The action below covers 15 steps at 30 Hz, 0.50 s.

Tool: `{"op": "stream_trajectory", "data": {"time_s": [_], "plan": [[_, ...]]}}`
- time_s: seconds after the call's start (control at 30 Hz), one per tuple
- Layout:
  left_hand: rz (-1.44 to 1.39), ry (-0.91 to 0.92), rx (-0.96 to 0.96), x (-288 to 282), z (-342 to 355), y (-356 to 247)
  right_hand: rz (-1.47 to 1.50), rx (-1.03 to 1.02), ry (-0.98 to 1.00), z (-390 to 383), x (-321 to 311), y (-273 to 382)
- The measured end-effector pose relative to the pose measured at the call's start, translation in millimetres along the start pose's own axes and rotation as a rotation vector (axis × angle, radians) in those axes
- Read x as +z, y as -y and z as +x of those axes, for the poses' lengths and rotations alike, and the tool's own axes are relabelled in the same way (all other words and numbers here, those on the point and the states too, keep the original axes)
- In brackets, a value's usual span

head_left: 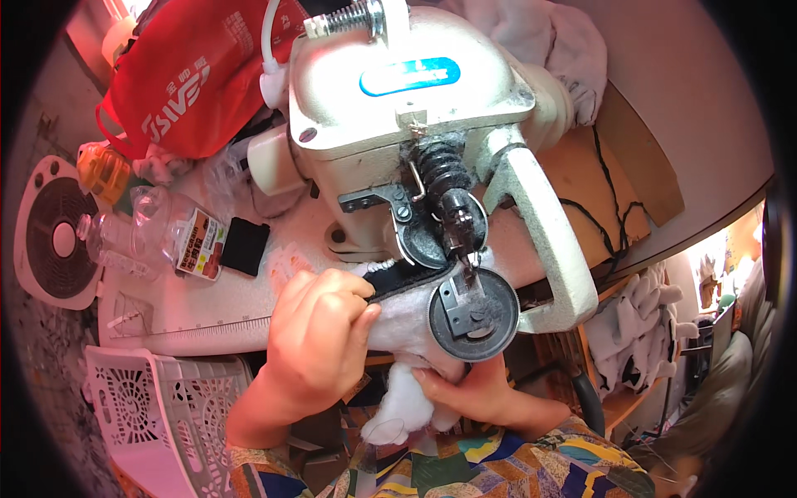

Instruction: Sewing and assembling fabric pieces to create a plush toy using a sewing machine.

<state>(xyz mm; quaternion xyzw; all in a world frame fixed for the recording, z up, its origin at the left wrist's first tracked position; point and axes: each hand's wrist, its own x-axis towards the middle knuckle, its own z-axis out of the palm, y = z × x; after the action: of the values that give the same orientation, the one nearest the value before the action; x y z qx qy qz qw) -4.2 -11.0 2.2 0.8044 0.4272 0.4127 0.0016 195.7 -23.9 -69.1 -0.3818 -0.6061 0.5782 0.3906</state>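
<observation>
A cream industrial sewing machine (336, 124) stands in front of me, with a black round feed disc (498, 332) low at its front. A white plush piece (398, 407) hangs beside the disc, and a black fabric strip (407, 282) runs along its upper edge into the machine. My left hand (320, 340) is closed, its thumb and fingers pinching the plush piece's edge by the black strip, left of the disc. Below the disc, my right hand (469, 390) grips the plush from the right; its thumb shows, while the other fingers are largely hidden.
At left are a white plastic basket (178, 398), a fan (62, 241), clear bottles (162, 224) and a black block (246, 246). A red bag (195, 83) lies behind. The machine's curved arm (552, 232) and a dark cable (610, 207) are at right; plush pieces (635, 332) are piled beyond.
</observation>
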Motion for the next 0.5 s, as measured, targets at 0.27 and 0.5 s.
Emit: {"op": "stream_trajectory", "data": {"time_s": [0.27,0.5], "plan": [[0.124,-0.090,0.151,6,-1,6,-0.071,-0.082,-0.105,5,6,-4],[0.191,-0.042,0.199,12,5,-5,-0.471,-0.144,-0.155,5,-1,-10]]}}
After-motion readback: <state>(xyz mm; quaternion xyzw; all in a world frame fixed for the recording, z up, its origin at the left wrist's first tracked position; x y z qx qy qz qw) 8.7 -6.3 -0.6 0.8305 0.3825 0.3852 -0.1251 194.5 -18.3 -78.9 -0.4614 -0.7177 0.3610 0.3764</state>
